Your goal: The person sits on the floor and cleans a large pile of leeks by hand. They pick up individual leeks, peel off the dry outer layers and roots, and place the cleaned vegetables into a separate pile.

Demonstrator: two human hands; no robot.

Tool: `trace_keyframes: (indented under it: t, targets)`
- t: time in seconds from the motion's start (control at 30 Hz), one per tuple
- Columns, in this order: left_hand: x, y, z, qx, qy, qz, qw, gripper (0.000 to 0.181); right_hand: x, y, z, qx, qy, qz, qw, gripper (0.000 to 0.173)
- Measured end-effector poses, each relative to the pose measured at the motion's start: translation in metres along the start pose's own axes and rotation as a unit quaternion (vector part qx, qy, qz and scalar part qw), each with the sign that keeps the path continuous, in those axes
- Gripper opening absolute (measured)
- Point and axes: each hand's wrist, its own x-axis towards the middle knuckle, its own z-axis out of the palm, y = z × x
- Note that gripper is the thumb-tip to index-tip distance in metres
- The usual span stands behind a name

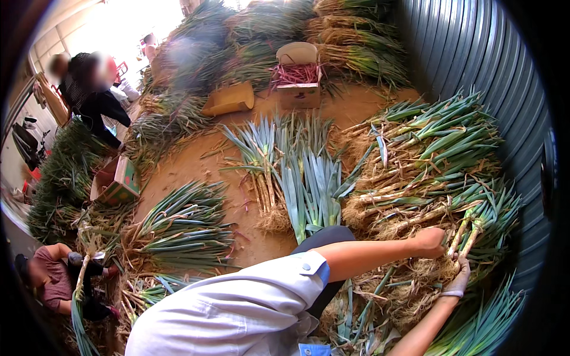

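My right hand (459,277), in a pale glove, grips the root end of thick green onions (470,242), whose white stalks and green leaves point up and right. Just left of them, my left hand (429,242) is bare and curled; what it holds, if anything, is hidden. Both hands are over a large heap of green onions (427,155) with dry, tangled roots. Bunches of green onions stand before me, one with white stalks and roots showing (267,191), another with broad blue-green leaves (311,191).
A corrugated metal wall (485,58) runs along the right. Ahead are a carton of reddish-purple ties (298,80), a cardboard piece (229,98) and stacked onions (267,26). A co-worker (55,276) sits lower left; another person (91,89) bends upper left near a green carton (118,180).
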Motion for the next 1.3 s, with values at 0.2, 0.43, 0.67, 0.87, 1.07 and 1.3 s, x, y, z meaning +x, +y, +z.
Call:
trace_keyframes:
  t: [0.2, 0.43, 0.67, 0.87, 1.07, 1.3]
  targets:
    - [0.004, 0.006, 0.022, -0.194, -0.099, -0.115, 0.969, 0.038, -0.032, -0.008, 0.007, 0.005, -0.002, -0.031, 1.0, 0.023]
    - [0.01, 0.028, 0.037, -0.281, -0.127, -0.154, 0.939, 0.034, -0.041, -0.005, 0.006, -0.002, -0.047, -0.002, 0.999, 0.024]
    - [0.021, -0.01, 0.065, -0.21, -0.151, -0.082, 0.962, 0.028, -0.066, -0.021, -0.01, -0.056, -0.005, -0.104, 0.993, 0.024]
    - [0.031, -0.063, 0.086, 0.276, -0.211, 0.007, 0.938, 0.039, -0.14, -0.077, -0.023, 0.033, -0.148, -0.129, 0.98, 0.054]
    - [0.016, 0.017, 0.032, -0.021, -0.159, -0.079, 0.984, 0.037, -0.196, -0.027, -0.027, -0.068, -0.054, -0.141, 0.986, 0.057]
    - [0.011, 0.039, 0.049, -0.383, -0.24, -0.093, 0.887, 0.032, -0.239, 0.02, -0.047, -0.031, -0.092, -0.13, 0.987, 0.067]
